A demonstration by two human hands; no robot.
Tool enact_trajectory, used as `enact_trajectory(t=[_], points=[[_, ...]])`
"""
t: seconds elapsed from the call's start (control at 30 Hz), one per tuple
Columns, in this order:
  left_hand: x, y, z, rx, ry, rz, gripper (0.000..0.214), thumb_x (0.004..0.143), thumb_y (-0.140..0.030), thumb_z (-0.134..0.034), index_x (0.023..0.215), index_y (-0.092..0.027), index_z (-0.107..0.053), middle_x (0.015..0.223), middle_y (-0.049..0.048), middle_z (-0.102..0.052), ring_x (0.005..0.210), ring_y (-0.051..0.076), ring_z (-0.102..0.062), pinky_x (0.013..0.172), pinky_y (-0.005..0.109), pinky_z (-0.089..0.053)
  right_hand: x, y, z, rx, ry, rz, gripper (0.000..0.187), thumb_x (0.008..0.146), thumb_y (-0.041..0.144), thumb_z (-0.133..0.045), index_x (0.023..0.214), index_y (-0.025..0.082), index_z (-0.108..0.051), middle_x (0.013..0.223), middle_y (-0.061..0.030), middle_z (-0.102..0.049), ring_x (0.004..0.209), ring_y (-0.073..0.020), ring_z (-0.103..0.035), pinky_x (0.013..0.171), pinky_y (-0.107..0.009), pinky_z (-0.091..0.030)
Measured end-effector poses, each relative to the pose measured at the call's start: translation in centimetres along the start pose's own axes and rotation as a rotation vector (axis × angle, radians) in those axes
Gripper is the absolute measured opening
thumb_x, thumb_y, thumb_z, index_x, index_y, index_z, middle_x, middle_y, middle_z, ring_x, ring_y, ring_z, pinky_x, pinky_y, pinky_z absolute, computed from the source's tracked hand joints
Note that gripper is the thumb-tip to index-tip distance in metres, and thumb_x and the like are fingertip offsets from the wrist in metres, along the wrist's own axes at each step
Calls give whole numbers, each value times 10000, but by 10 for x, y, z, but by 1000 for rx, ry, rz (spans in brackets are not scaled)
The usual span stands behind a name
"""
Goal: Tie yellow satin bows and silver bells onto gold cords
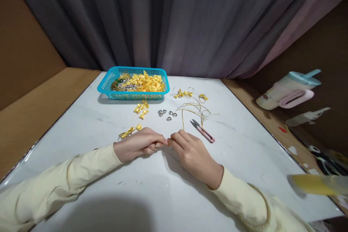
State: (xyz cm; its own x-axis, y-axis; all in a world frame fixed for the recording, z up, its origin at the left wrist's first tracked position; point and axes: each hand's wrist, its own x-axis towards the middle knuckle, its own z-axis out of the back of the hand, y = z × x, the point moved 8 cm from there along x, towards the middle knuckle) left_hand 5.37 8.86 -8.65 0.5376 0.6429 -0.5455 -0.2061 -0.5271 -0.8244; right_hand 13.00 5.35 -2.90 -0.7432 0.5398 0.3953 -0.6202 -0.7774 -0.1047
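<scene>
My left hand [141,142] and my right hand [187,152] meet fingertip to fingertip over the middle of the table. Both are closed in a pinch, and whatever lies between the fingers is too small or hidden to make out. Just beyond my left hand lie a yellow ribbon bow [126,132] and a second yellow bow [139,127]. Past my right hand, thin gold cords [183,117] are spread out; one runs down behind the knuckles, and I cannot tell whether it is held. Pink-handled thread snips [203,132] rest to its right.
Several silver pieces [169,119] and yellow bows [143,114] lie ahead. A blue basket [130,96] behind them holds bows, cord and silver pieces. Bows with wire loops [188,93] sit at the back right. A tumbler [285,92] and a yellow bottle [312,184] are along the right side.
</scene>
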Motion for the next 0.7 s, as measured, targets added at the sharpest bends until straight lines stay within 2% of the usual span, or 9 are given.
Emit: enact_trajectory(t=[0.2,0.3,0.4,0.47,0.57,0.7], points=[[0,-2,-1,-59,18,3,368,737,-277,-572,497,-175,-313,476,-76,-230,422,47,-130,406,246,-41,-2,-4,-1,-2,-17,-12,230,854,38,-392,782,121,-594,731,-71,-543,663,-181,-401,517,-306,-269],[1,-4,0,-135,38,-10,315,728,-263,-602,516,-156,-395,491,-80,-230,434,47,-111,402,237,-33,-2,-11,-2,24,-2,-53,244,834,19,-368,786,127,-582,743,-76,-534,679,-187,-403,529,-306,-274],[3,-4,0,-164,76,-34,157,734,-249,-609,649,-127,-561,512,-84,-224,449,52,-96,402,229,-34,-3,-17,-2,39,10,-84,240,783,0,-377,793,131,-579,756,-76,-538,684,-188,-403,546,-309,-280],[3,-2,1,-150,95,-40,144,747,-254,-604,763,-113,-627,523,-88,-212,456,54,-90,404,224,-37,-3,-21,-4,52,23,-104,236,745,-4,-394,788,135,-580,758,-73,-544,680,-188,-403,543,-311,-269],[4,0,1,-118,107,-47,213,744,-272,-611,864,-103,-660,530,-91,-198,464,59,-92,408,220,-42,-4,-27,-6,78,55,-138,229,706,-1,-416,781,138,-582,767,-72,-553,687,-186,-417,535,-308,-267],[7,5,3,-115,113,-31,253,726,-295,-628,892,-107,-664,531,-93,-204,467,60,-90,411,217,-36,-5,-37,-7,132,119,-178,233,701,17,-455,840,147,-590,803,-65,-570,729,-181,-459,521,-286,-295]])
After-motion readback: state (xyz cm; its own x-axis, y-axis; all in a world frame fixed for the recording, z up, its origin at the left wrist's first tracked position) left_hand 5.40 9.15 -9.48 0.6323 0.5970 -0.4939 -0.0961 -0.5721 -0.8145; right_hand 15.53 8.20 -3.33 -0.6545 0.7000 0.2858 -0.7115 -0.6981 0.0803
